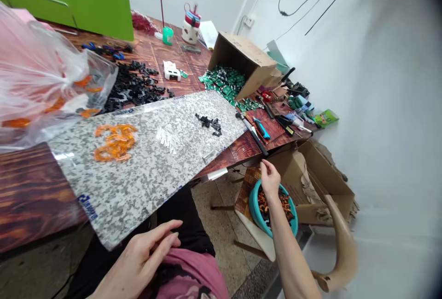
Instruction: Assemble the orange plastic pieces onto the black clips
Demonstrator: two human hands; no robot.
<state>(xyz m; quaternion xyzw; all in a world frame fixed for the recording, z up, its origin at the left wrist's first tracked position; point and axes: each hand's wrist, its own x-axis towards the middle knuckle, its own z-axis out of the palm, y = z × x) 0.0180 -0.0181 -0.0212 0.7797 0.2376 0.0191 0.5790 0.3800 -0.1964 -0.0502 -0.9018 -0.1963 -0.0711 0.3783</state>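
My left hand [147,255] rests near my lap by the front edge of the speckled board [148,170], fingers stretched and holding nothing visible. My right hand [270,179] reaches over a teal basin [254,207] of orange and black plastic parts [286,202]. Its fingers are drawn together, and whatever may be between them is hidden. On the board lie a pile of orange plastic clips [115,142], a small heap of thin white pieces [167,139] and a few black plastic parts [209,124].
A cardboard box [241,53] spills green circuit boards [224,83] behind the board. A black-handled hammer [253,135] and blue-handled cutters [261,129] lie at right. Black parts [134,85] and a clear plastic bag [37,78] occupy the left. The basin sits on a chair [262,239].
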